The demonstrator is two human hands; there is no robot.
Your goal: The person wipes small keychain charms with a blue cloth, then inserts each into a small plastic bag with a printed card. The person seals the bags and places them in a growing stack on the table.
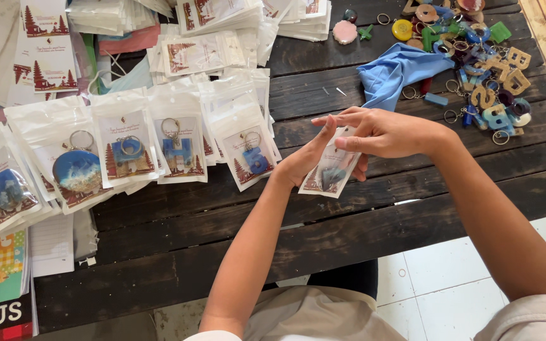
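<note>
Both hands, left [303, 161] and right [383, 132], pinch one clear pouch [331, 170]. Five front packets [178, 148] show keyrings; one blue cloth [392, 72] lies beyond on table [222, 221].

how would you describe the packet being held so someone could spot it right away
On the dark wooden table, right of the rows of bagged keychains, both hands meet near the middle. The left hand and right hand pinch a small clear packet with a printed card inside. It is the only packet lifted off the piles.
</note>
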